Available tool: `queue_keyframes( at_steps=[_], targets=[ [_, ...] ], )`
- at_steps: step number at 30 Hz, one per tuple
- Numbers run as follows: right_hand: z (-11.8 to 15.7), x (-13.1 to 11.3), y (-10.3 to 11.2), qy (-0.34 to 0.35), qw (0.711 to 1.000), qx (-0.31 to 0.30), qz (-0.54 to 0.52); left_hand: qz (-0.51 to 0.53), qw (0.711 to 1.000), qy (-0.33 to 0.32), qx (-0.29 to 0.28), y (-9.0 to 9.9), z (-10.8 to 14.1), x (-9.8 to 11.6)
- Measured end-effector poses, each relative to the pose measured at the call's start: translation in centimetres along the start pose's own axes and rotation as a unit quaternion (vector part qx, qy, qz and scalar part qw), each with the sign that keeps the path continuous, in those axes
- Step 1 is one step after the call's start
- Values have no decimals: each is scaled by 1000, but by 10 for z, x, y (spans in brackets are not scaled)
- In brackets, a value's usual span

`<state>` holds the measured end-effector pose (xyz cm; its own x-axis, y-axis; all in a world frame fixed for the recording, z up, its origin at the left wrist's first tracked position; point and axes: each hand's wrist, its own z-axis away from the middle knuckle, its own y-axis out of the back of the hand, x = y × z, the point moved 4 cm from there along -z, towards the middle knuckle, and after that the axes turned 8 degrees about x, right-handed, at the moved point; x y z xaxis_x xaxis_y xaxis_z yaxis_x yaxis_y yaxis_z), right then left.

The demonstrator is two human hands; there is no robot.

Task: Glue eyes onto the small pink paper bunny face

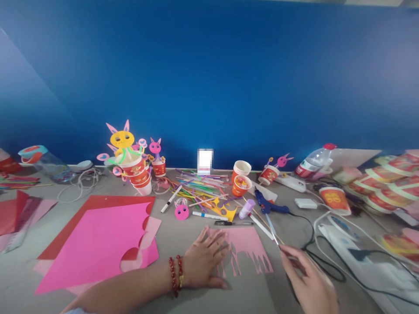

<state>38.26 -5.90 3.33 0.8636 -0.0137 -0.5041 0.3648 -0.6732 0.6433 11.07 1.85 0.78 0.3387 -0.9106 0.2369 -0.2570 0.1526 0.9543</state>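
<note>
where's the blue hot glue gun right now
In the head view, the blue hot glue gun lies on the grey table right of centre, between the lilac glue stick and the white adapter block.

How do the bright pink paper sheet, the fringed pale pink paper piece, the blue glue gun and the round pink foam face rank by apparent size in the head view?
1. Bright pink paper sheet
2. Fringed pale pink paper piece
3. Blue glue gun
4. Round pink foam face

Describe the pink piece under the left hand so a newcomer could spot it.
On the grey table, look past the large pink sheet to the left hand, lying flat. Under its fingers is the pale pink paper. Unlike the other sheets, its near edge is cut into narrow hanging strips.
</note>
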Motion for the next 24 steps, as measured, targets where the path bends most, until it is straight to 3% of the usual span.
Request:
queue_keyframes(
  at_steps=[2, 5, 9, 12, 16, 18, 20, 24],
  targets=[
    [-1, -19, -8, 51, 999, -7, -11, 5, 1000, 3, -1, 1, 0, 0],
    [8, -41, -37, 139, 989, -36, -22, 31, 999, 17, -2, 1, 0, 0],
    [26, -47, -71, 199, 977, -76, -20, 64, 998, 30, -7, 0, 1, 0],
    [31, -44, -74, 196, 977, -84, -21, 69, 997, 27, -6, 4, 2, 1],
    [25, -49, -60, 202, 977, -63, -37, 66, 998, 13, 9, 23, 4, -5],
    [19, -57, -54, 209, 975, -51, -47, 45, 997, 30, 49, 39, 5, -20],
    [11, -70, -52, 219, 972, -57, -69, 23, 989, 82, 124, 58, 8, -42],
    [-4, -109, -58, 231, 955, -121, -144, 59, 928, 211, 301, 94, 24, -100]
  ],
)
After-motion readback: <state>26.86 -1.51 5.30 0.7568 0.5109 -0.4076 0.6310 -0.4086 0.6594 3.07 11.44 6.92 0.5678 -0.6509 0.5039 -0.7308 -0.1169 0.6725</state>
